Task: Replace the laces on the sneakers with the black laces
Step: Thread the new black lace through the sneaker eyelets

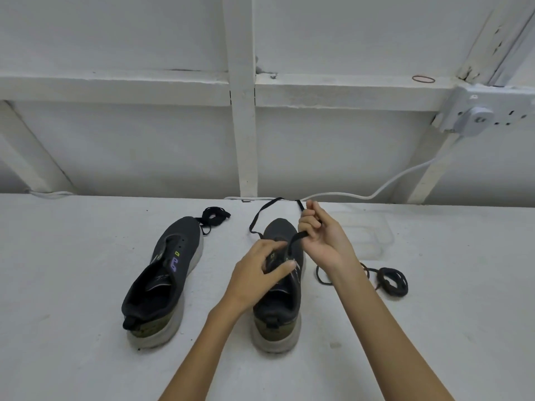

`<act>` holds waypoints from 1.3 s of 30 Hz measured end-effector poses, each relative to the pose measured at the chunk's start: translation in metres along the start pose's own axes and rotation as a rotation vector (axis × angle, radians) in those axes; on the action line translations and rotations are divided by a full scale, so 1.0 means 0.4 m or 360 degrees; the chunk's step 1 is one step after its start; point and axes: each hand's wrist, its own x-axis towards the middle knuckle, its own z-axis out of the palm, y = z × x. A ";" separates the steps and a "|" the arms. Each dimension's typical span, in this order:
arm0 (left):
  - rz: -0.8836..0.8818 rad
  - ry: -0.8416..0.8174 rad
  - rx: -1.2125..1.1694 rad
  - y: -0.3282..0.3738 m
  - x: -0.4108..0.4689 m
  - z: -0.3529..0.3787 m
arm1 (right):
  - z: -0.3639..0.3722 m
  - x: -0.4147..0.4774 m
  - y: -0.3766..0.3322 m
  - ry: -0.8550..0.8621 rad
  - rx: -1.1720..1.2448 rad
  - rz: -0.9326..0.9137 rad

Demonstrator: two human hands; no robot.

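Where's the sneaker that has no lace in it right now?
In the head view, the unlaced sneaker lies on the white table, left of the sneaker being laced, with a coiled black lace just beyond its toe.

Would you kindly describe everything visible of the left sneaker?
The left sneaker is dark grey with a thick pale sole, an olive heel patch and a purple side mark. Its eyelets look empty. It stands upright on the white table, toe pointing away, with nothing holding it. A bundled black lace lies at its toe.
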 end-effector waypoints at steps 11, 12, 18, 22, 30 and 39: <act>0.0009 0.0137 0.0074 -0.015 0.003 0.015 | -0.058 -0.008 -0.037 0.0159 -0.0519 -0.0046; 0.0013 0.0130 0.0067 -0.016 0.003 0.015 | -0.070 -0.015 -0.051 0.0274 -0.1079 -0.0124; 0.0062 0.0127 0.0008 -0.014 -0.010 0.016 | -0.133 -0.064 -0.089 0.0699 -0.3562 -0.0903; 0.0144 0.0119 0.0036 -0.024 -0.025 0.020 | -0.112 -0.105 -0.032 -0.0391 -0.3453 -0.1082; 0.0261 0.0167 0.0088 -0.027 -0.048 0.020 | -0.175 -0.081 0.053 -0.0242 -0.2402 -0.0983; 0.0168 0.0303 0.0095 -0.038 -0.053 0.032 | -0.261 -0.062 0.046 0.0124 -0.2222 -0.0716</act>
